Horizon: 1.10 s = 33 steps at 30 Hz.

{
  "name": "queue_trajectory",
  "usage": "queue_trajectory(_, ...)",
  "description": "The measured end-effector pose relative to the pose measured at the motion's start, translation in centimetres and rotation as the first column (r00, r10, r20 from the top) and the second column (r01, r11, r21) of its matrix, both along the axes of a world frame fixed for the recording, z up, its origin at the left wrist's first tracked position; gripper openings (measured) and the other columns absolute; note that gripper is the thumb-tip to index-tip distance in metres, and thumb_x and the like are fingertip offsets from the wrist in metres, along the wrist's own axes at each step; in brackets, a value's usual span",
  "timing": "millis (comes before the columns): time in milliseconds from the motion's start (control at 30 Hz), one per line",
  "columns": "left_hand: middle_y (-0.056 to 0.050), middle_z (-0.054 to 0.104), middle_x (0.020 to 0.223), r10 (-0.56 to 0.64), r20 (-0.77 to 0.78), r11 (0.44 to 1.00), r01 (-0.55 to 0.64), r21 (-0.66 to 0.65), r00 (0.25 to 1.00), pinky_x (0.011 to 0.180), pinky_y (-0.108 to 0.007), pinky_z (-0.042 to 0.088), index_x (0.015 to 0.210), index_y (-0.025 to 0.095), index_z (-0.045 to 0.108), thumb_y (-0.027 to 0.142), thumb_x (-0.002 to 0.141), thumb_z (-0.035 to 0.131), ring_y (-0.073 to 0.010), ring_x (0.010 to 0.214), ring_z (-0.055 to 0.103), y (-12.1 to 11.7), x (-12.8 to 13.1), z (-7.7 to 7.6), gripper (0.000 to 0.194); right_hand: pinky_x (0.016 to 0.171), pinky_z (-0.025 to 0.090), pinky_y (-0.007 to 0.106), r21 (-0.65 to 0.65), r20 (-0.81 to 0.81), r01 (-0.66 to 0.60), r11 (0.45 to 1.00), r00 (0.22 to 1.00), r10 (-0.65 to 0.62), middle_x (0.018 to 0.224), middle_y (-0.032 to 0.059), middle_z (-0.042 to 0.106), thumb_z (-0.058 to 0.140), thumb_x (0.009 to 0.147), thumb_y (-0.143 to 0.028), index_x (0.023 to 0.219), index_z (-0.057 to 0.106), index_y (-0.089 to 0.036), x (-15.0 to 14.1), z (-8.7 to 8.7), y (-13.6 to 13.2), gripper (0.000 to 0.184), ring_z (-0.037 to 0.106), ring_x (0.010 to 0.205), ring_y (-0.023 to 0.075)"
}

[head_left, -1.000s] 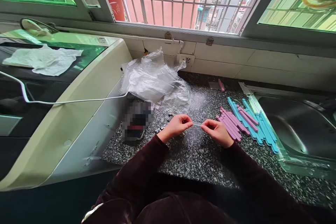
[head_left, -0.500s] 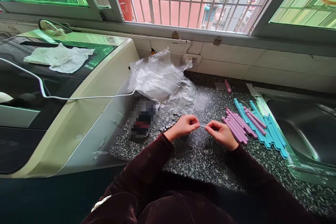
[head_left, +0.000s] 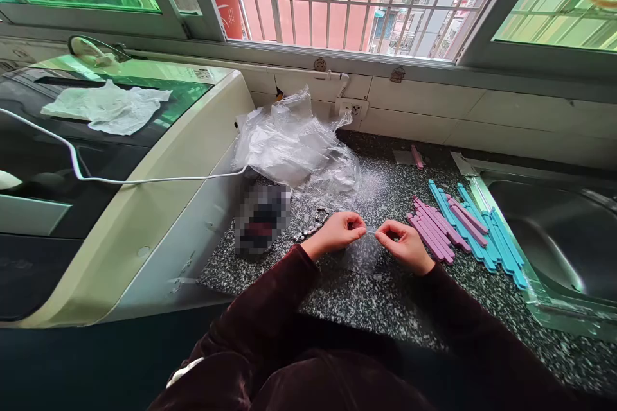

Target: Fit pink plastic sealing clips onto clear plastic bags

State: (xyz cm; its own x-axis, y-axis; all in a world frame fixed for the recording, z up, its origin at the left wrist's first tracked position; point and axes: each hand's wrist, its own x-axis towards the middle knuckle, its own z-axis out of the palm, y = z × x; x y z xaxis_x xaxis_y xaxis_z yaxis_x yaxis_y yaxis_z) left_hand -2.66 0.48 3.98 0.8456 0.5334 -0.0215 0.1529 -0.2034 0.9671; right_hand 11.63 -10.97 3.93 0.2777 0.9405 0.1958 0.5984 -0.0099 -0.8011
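Observation:
Over the speckled stone counter, my left hand (head_left: 343,229) and my right hand (head_left: 402,245) face each other, a short gap apart. Both pinch the top edge of a small clear plastic bag (head_left: 365,250), pulled straight between the fingertips. Its lower part is see-through and hard to make out against the stone. Right of my right hand lie several pink strips (head_left: 434,231) and several blue strips (head_left: 504,247), in loose overlapping rows. Small whitish pieces (head_left: 308,231) are scattered just beyond my left wrist.
A heap of clear plastic bags (head_left: 299,148) lies against the tiled wall. Left of my hands is a blurred-out dark object (head_left: 263,218), beside a washing machine (head_left: 183,160) with a white cable (head_left: 164,178) across it. A metal sink (head_left: 535,231) bounds the right. One pink strip (head_left: 416,157) lies at the back.
Both hands keep their pinch on the plastic bag and have barely moved. The bag's edge looks narrower between the fingertips. The whole view has shifted very slightly.

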Motion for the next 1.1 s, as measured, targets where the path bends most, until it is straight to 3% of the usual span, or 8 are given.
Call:
queue_trajectory(233, 0.002, 0.054, 0.059, 0.032, 0.006, 0.999, -0.032, 0.006, 0.999, 0.057, -0.021, 0.038, 0.064, 0.013, 0.058, 0.021, 0.068, 0.056, -0.0094, 0.058, 0.047, 0.37, -0.27, 0.18, 0.009, 0.054, 0.043, 0.026, -0.031, -0.084, 0.038, 0.999, 0.996, -0.041, 0.062, 0.0021, 0.059, 0.057, 0.073, -0.049, 0.067, 0.059, -0.018, 0.19, 0.36, -0.09, 0.032, 0.051, 0.057, 0.0133)
queue_trajectory(500, 0.001, 0.057, 0.06, 0.055, 0.021, 0.996, -0.053, -0.069, 0.998, 0.058, -0.022, 0.04, 0.066, 0.013, 0.059, 0.026, 0.066, 0.063, -0.0096, 0.059, 0.049, 0.48, -0.01, -0.55, 0.013, 0.053, 0.043, 0.026, 0.006, -0.043, 0.064, 0.998, 0.997, -0.064, 0.06, 0.002, 0.058, 0.055, 0.075, -0.048, 0.066, 0.058, -0.019, -0.02, 0.32, -0.02, 0.031, 0.051, 0.056, 0.0135)
queue_trajectory(800, 0.002, 0.056, 0.057, 0.081, 0.071, 0.994, -0.075, -0.075, 0.994, 0.058, -0.021, 0.041, 0.061, 0.013, 0.058, 0.02, 0.064, 0.062, -0.0088, 0.058, 0.049, 0.37, -0.01, -0.42, 0.009, 0.052, 0.042, 0.026, 0.017, -0.028, 0.062, 0.998, 0.998, -0.061, 0.061, 0.0022, 0.058, 0.054, 0.076, -0.046, 0.066, 0.057, -0.019, -0.21, 0.19, -0.01, 0.029, 0.05, 0.056, 0.0131)
queue_trajectory(1100, 0.002, 0.056, 0.059, 0.051, 0.021, 0.998, -0.05, -0.04, 0.998, 0.057, -0.022, 0.039, 0.064, 0.013, 0.059, 0.027, 0.064, 0.063, -0.0096, 0.058, 0.049, 0.35, -0.03, -0.31, 0.014, 0.051, 0.041, 0.025, 0.019, -0.014, 0.054, 0.998, 0.998, -0.054, 0.062, 0.0021, 0.059, 0.055, 0.075, -0.043, 0.066, 0.058, -0.018, -0.27, 0.09, -0.01, 0.026, 0.049, 0.055, 0.012)
